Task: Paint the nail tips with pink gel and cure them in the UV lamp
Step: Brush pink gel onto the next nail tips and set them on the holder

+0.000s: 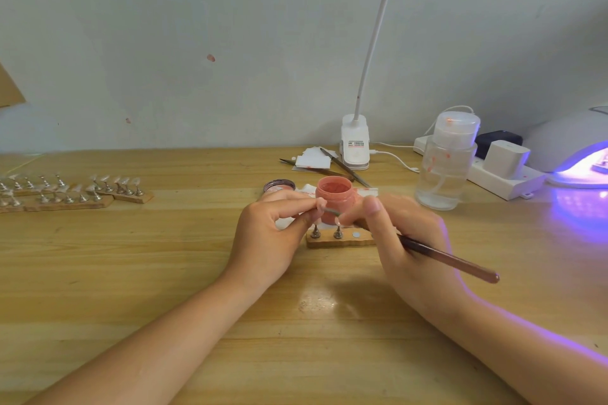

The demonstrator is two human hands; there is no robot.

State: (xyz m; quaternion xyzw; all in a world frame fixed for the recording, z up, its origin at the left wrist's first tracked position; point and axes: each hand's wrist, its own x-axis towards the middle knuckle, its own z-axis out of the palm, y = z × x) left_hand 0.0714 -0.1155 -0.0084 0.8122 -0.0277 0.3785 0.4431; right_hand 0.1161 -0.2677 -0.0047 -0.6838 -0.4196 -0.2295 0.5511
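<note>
Right now your left hand (276, 233) pinches a small nail tip (320, 205) between thumb and fingertips, holding it just in front of the open jar (335, 196) of pink gel. Your right hand (408, 233) is curled round a brush (450, 260), its fine end touching the tip. Below the two hands sits a wooden block (342, 240) carrying two little metal stands (338, 233) and a bare round magnet spot; I judge that the tip belongs back on it once coated.

Mind the risks. The brush head is small and the tip smaller, so too much gel could run onto your fingertips or flood the edge. The jar stands open and close to your knuckles; a nudge could tip it onto the white paper beneath.

The gel looks thick and matte salmon-pink inside a squat clear pot. Its lid (279, 185) lies just left. The brush handle is long, glossy and dark brown. At far right the domed white UV lamp (572, 145) glows violet, well apart from your hands, casting purple light over the pale wood table (131, 273).
</note>
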